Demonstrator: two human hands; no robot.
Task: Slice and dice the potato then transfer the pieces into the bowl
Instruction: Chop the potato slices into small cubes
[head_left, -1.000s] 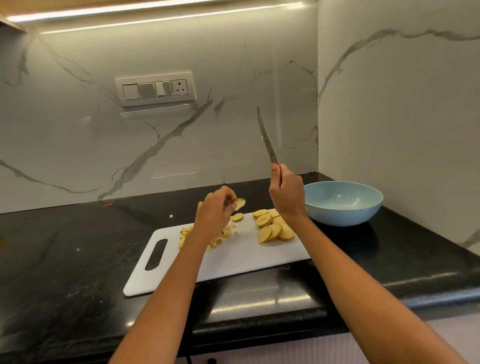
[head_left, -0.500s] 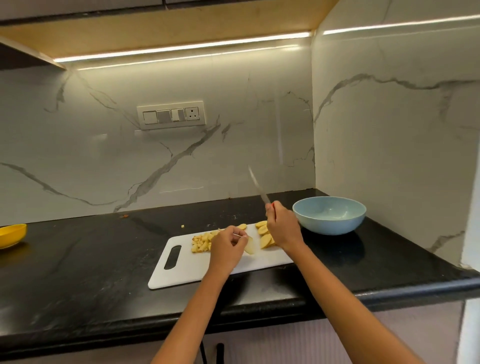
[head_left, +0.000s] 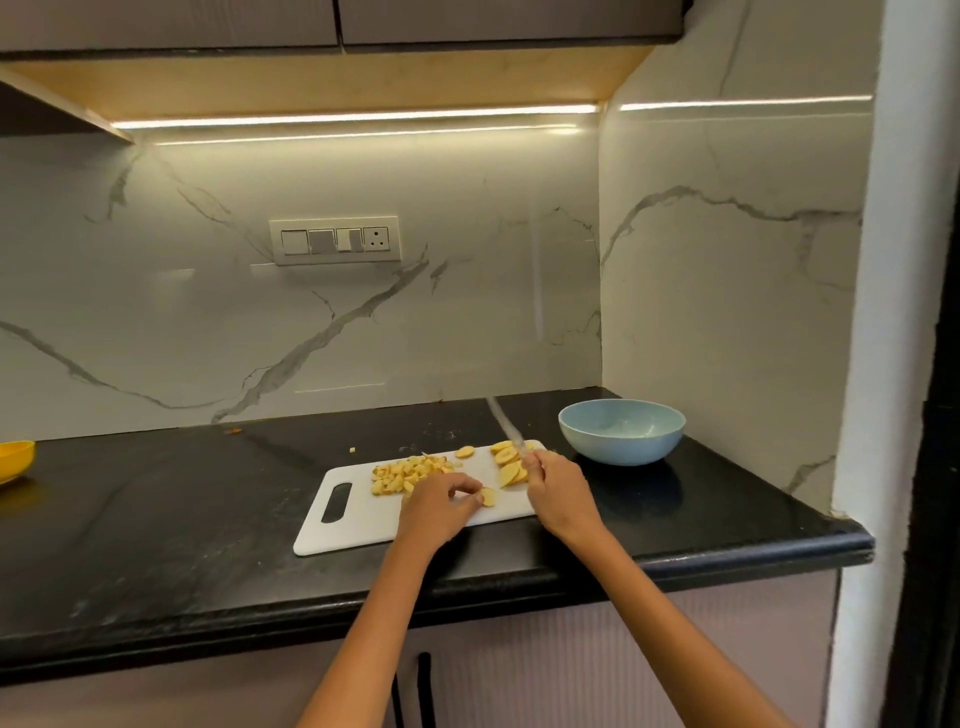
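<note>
At a black stone counter (head_left: 156, 519) in a marble-walled kitchen corner, I work over a white cutting board (head_left: 363, 525) that lies with its handle slot toward nine o'clock. My left hand (head_left: 439, 506) rests on the board near its front edge, fingers curled, thumb and fingertips pinching a single potato slice (head_left: 488, 497) flat against the white surface. My right hand (head_left: 558, 493) sits at the board's three o'clock end, clenched around the handle of a knife (head_left: 506, 423); its blade, blurred, points away from me toward eleven o'clock, raised over the counter beyond the board.

The potato lies in three lots. A heap of diced pieces (head_left: 408, 474) covers the board's far middle, at ten o'clock from my left hand. A cluster of uncut slices (head_left: 509, 462) sits at the board's far right corner, just beside my right knuckles. One stray slice (head_left: 465, 452) lies between the two lots, near the far edge. A small scrap (head_left: 352, 450) sits on the counter just beyond the board.

The pale blue bowl (head_left: 622, 431) stands on the counter at two o'clock from the board, close to the corner of the walls, apart from both hands. A yellow dish (head_left: 15, 460) shows at the far nine o'clock edge of the counter, and a switch panel (head_left: 335, 240) is set in the wall at twelve o'clock.
</note>
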